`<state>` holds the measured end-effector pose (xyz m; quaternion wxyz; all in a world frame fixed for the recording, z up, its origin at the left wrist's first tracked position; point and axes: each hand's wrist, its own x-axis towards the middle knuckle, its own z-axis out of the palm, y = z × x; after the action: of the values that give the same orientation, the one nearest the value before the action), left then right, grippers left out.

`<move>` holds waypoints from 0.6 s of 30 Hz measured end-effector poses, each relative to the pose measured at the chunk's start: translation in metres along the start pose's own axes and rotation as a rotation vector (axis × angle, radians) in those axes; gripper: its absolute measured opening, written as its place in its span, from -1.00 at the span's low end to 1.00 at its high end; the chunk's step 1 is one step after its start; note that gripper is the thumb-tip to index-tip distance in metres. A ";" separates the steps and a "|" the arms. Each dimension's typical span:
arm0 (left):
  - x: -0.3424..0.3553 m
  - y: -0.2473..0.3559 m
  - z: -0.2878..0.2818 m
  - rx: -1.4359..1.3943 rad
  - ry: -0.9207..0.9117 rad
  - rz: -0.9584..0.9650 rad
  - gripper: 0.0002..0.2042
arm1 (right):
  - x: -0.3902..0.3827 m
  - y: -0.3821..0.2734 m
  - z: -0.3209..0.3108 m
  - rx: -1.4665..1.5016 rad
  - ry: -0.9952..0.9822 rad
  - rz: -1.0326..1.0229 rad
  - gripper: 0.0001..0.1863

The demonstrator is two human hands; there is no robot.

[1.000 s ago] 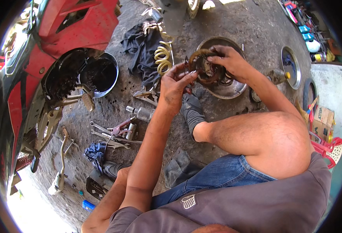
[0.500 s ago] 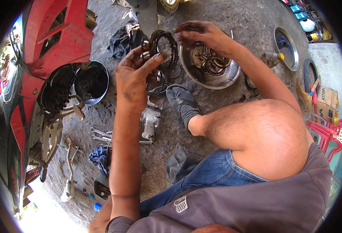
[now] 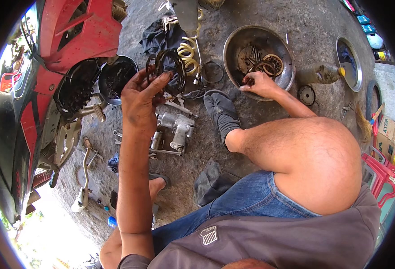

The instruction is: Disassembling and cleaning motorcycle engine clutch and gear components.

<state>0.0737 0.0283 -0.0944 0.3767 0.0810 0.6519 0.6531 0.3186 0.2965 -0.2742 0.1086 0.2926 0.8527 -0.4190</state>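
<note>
My left hand [image 3: 143, 92] is raised beside the red motorcycle [image 3: 83, 40], its fingers closed round thin, dark, oily rings that look like clutch plates [image 3: 179, 74]. To the right, my right hand [image 3: 261, 85] reaches over the near rim of a round metal basin [image 3: 231, 42]. Its fingers are curled together, and what they pinch, if anything, is too dark to make out. Inside the basin lie a brownish ring-shaped part [image 3: 276, 65] and several bolts [image 3: 255, 54]. Below my left hand, a pistol-shaped air wrench [image 3: 182, 130] rests on the ground among spanners.
A dark, oily pan [image 3: 117, 80] sits by the motorcycle. Beyond my left hand are a yellow coiled hose [image 3: 188, 56] and a black cloth [image 3: 157, 36]. Right of the basin lies a plastic bottle [image 3: 318, 74], with a metal tray [image 3: 358, 76] farther off. My sandalled foot [image 3: 220, 110] stands between my arms.
My right hand has come down from beside the rings to the basin's near rim, its fingers now curled. My left hand still holds the rings, slightly farther left. The view has shifted.
</note>
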 end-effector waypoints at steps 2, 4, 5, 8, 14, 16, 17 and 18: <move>-0.003 0.001 0.001 -0.032 0.013 0.001 -0.69 | 0.000 -0.002 0.005 -0.076 -0.006 -0.035 -0.59; -0.006 0.001 0.002 -0.066 0.027 0.004 -0.70 | 0.000 -0.005 0.008 -0.059 -0.030 -0.048 -0.64; -0.007 0.001 0.003 -0.068 0.052 0.003 -0.69 | 0.000 -0.006 0.008 -0.097 -0.014 -0.067 -0.67; -0.007 -0.001 0.003 -0.075 0.080 0.012 -0.67 | 0.000 -0.006 -0.004 -0.137 0.109 -0.076 -0.72; -0.007 -0.015 -0.005 -0.183 0.128 0.034 -0.64 | 0.003 -0.003 -0.044 0.010 0.428 -0.039 -0.76; -0.007 -0.020 -0.012 -0.181 0.143 0.053 -0.62 | 0.005 -0.006 -0.052 0.314 0.371 0.145 -0.76; -0.005 -0.021 -0.015 -0.198 0.160 0.031 -0.61 | 0.004 -0.009 -0.055 0.432 0.334 0.112 -0.76; -0.002 -0.023 -0.017 -0.204 0.142 0.049 -0.61 | 0.004 -0.012 -0.057 0.429 0.336 0.111 -0.76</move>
<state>0.0737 0.0101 -0.1166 0.3199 0.0117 0.6051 0.7290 0.3114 0.3364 -0.2328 -0.0757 0.4206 0.7332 -0.5289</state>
